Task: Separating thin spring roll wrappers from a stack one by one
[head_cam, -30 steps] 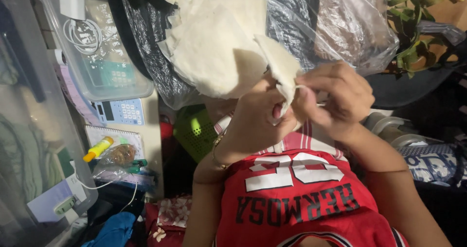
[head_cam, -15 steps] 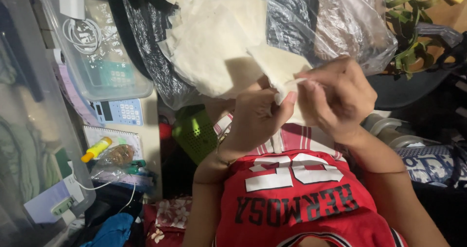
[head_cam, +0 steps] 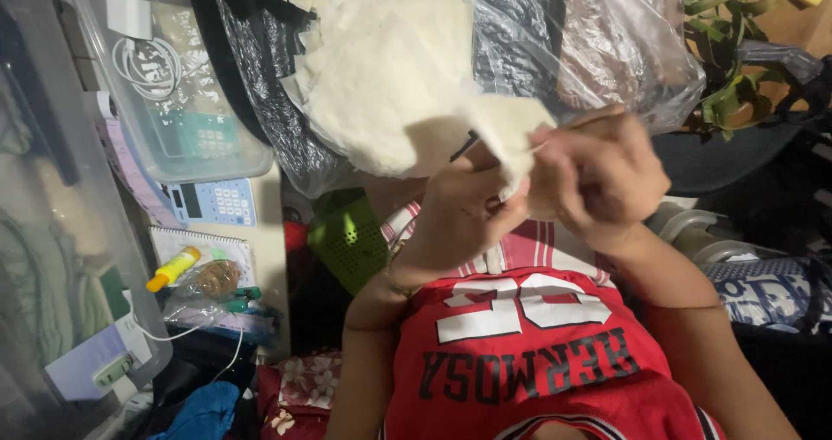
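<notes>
Above a red-shirted lap, the left hand (head_cam: 464, 223) and right hand (head_cam: 598, 176) pinch one pale wrapper sheet (head_cam: 511, 136), half-peeled from the stack (head_cam: 390, 76).

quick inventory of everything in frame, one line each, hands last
thin sheet: one, cream, pinched between both hands
stack of sheets: one pile, cream, top centre on clear plastic
plastic bags: clear, crumpled, top right
clear bin: one, top left, holds a white cable and a teal item
calculator: one, pale blue, below the bin
notebook: one, spiral, white, left
tube: one, yellow with orange cap, on the notebook
basket: one, green, centre
leaves: green, top right
shirt: one, red, bottom centre
left hand: grips the sheet
right hand: grips the sheet, blurred
</notes>
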